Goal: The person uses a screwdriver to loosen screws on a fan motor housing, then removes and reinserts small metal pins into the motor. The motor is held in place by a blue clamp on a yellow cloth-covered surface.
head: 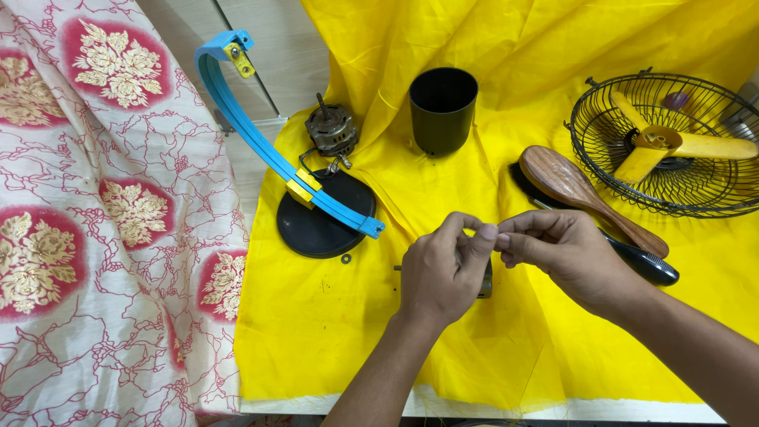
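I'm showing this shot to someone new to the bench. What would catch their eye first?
Probably the bright yellow cloth covering the table, then the two hands, left hand and right hand, meeting fingertip to fingertip low in the middle. Next come the curved blue bracket on its round black base at left, and the wire fan guard with yellow blades at right.

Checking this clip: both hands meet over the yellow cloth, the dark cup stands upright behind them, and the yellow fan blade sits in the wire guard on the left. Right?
Not quite. The head view shows the wire guard with the yellow fan blade on the right. Both hands, left hand and right hand, do meet over the yellow cloth, dark cup upright behind.
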